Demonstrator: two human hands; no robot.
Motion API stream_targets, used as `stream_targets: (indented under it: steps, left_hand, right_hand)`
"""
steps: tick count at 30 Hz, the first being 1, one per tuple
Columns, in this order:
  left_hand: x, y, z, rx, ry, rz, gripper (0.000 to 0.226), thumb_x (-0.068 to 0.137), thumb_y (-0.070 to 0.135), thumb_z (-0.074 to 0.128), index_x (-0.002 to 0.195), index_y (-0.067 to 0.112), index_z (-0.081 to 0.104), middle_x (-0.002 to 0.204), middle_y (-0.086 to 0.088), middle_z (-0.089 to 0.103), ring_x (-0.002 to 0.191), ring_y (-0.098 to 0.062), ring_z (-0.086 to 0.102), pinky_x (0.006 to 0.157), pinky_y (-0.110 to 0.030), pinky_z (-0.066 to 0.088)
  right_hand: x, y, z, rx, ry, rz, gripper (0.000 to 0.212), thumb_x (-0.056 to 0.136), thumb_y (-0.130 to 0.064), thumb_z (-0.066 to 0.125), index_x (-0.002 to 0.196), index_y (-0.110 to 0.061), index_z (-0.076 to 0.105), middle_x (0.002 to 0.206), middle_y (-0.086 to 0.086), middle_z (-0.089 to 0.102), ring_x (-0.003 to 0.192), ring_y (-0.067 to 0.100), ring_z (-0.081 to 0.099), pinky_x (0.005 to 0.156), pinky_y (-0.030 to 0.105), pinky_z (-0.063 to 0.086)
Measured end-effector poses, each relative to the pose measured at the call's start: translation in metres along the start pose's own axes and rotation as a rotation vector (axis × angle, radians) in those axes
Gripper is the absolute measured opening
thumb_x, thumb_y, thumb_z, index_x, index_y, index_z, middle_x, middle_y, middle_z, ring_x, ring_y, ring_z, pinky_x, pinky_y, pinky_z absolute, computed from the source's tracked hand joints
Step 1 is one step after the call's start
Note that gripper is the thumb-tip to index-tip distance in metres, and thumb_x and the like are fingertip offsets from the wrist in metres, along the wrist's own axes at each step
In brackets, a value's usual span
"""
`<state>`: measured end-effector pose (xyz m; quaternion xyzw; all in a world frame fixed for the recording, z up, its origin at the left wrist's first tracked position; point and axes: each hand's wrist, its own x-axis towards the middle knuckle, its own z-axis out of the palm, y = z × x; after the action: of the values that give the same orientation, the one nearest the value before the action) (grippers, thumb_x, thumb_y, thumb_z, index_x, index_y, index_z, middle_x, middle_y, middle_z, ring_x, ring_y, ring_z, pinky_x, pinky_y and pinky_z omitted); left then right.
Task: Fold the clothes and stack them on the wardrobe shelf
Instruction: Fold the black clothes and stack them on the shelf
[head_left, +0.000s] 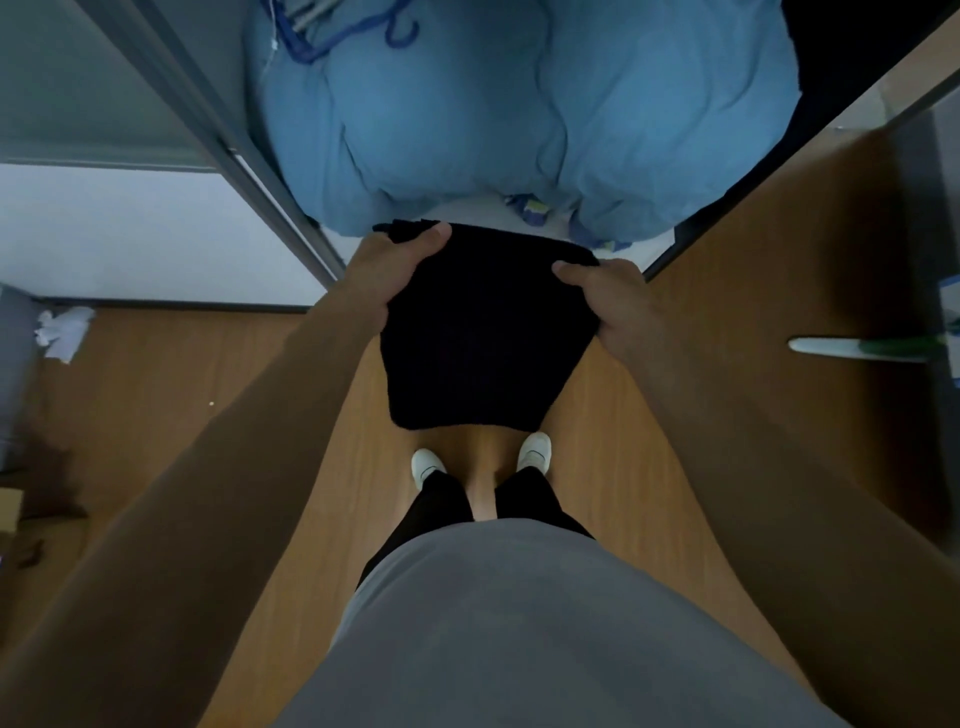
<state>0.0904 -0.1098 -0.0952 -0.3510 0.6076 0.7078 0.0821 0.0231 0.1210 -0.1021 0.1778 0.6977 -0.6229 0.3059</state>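
A folded black garment (478, 332) hangs flat between both hands, above the wooden floor and just in front of the open wardrobe. My left hand (387, 275) grips its left edge, thumb on top. Along the right edge, my right hand (610, 299) holds it the same way. The garment's far edge reaches the white wardrobe shelf (467, 210), where a bulky light-blue duvet (519, 114) lies.
A grey sliding-door frame (249, 161) stands on the left and a wooden wardrobe door (779, 249) with a silver handle (852, 349) on the right. Blue hangers (332, 31) lie on the duvet. Crumpled white paper (65, 330) sits on the floor at left.
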Motion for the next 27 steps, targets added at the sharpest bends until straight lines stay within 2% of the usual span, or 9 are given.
stream_targets:
  steps: [3, 6, 10, 12, 14, 19, 23, 26, 27]
  left_hand:
    - [-0.001, -0.001, -0.005, 0.112, 0.056, 0.027, 0.054, 0.075, 0.045, 0.084, 0.117, 0.017, 0.066, 0.103, 0.003, 0.074, 0.091, -0.014, 0.073, 0.066, -0.014, 0.055]
    - [0.001, -0.01, -0.011, 0.251, 0.045, 0.063, 0.105, 0.072, 0.045, 0.085, 0.154, 0.02, 0.024, 0.128, 0.014, 0.052, 0.108, -0.002, 0.059, 0.077, -0.006, 0.045]
    - [0.006, -0.014, -0.016, 0.662, -0.277, 0.105, 0.131, 0.06, 0.04, 0.091, 0.158, 0.029, 0.004, 0.146, 0.017, 0.03, 0.126, 0.006, 0.032, 0.096, -0.006, 0.03]
    - [0.009, -0.013, -0.014, 0.893, -0.34, 0.148, 0.126, 0.065, 0.031, 0.092, 0.158, 0.023, 0.008, 0.158, 0.006, 0.024, 0.136, -0.003, 0.024, 0.105, -0.017, 0.019]
    - [0.011, -0.01, -0.01, 1.058, -0.343, 0.211, 0.103, 0.069, 0.028, 0.091, 0.152, 0.015, 0.031, 0.151, -0.003, 0.039, 0.137, -0.017, 0.036, 0.104, -0.021, 0.025]
    - [0.01, 0.0, -0.009, 1.328, -0.152, 0.357, 0.042, 0.083, 0.047, 0.074, 0.109, 0.016, 0.064, 0.117, -0.009, 0.066, 0.109, -0.029, 0.061, 0.095, -0.047, 0.048]
    - [0.003, 0.016, -0.021, 1.33, -0.02, 0.439, 0.035, 0.082, 0.048, 0.074, 0.1, 0.019, 0.067, 0.109, -0.007, 0.068, 0.105, -0.031, 0.062, 0.09, -0.045, 0.051]
    - [0.001, 0.035, -0.036, 1.302, 0.05, 0.443, 0.041, 0.074, 0.05, 0.079, 0.105, 0.026, 0.067, 0.109, -0.002, 0.067, 0.107, -0.028, 0.061, 0.089, -0.044, 0.051]
    - [0.002, 0.043, -0.043, 1.281, 0.054, 0.438, 0.045, 0.071, 0.049, 0.082, 0.108, 0.029, 0.066, 0.11, -0.001, 0.065, 0.107, -0.027, 0.059, 0.09, -0.043, 0.05]
  right_hand:
    - [0.01, -0.001, 0.007, 0.025, 0.034, 0.122, 0.049, 0.082, -0.012, 0.078, 0.123, 0.005, 0.058, 0.108, 0.019, 0.07, 0.081, 0.027, 0.073, 0.062, 0.033, 0.06]
    - [0.015, -0.002, 0.008, 0.048, 0.02, 0.146, 0.062, 0.088, -0.009, 0.07, 0.146, -0.012, 0.045, 0.127, 0.008, 0.059, 0.104, 0.027, 0.067, 0.082, 0.037, 0.06]
    - [0.016, -0.007, 0.001, 0.011, 0.008, 0.057, 0.027, 0.092, -0.002, 0.061, 0.111, -0.016, 0.073, 0.113, 0.012, 0.071, 0.092, 0.019, 0.071, 0.069, 0.023, 0.058]
    - [0.016, -0.011, -0.002, -0.122, 0.009, -0.001, 0.015, 0.093, -0.007, 0.064, 0.096, -0.015, 0.076, 0.108, 0.011, 0.073, 0.084, 0.014, 0.07, 0.063, 0.019, 0.056]
    - [0.014, -0.018, -0.005, -0.291, -0.006, -0.032, 0.005, 0.089, -0.019, 0.072, 0.093, -0.017, 0.075, 0.101, 0.007, 0.074, 0.08, 0.012, 0.07, 0.059, 0.018, 0.054]
    - [0.001, -0.036, -0.007, -0.826, -0.322, -0.048, 0.059, 0.069, -0.051, 0.086, 0.115, -0.026, 0.06, 0.102, -0.012, 0.067, 0.084, 0.003, 0.065, 0.063, 0.012, 0.051]
    - [-0.001, -0.034, 0.015, -1.305, -0.407, -0.16, 0.047, 0.074, -0.022, 0.086, 0.112, -0.008, 0.063, 0.106, 0.004, 0.065, 0.1, 0.023, 0.064, 0.083, 0.036, 0.056]
    - [-0.001, -0.046, 0.027, -1.392, -0.165, -0.407, 0.01, 0.077, -0.007, 0.069, 0.078, -0.006, 0.059, 0.077, 0.003, 0.057, 0.08, 0.024, 0.062, 0.062, 0.031, 0.047]
    - [-0.002, -0.056, 0.029, -1.354, -0.116, -0.448, 0.017, 0.076, -0.008, 0.068, 0.067, -0.01, 0.053, 0.069, -0.001, 0.052, 0.07, 0.019, 0.058, 0.057, 0.027, 0.041]
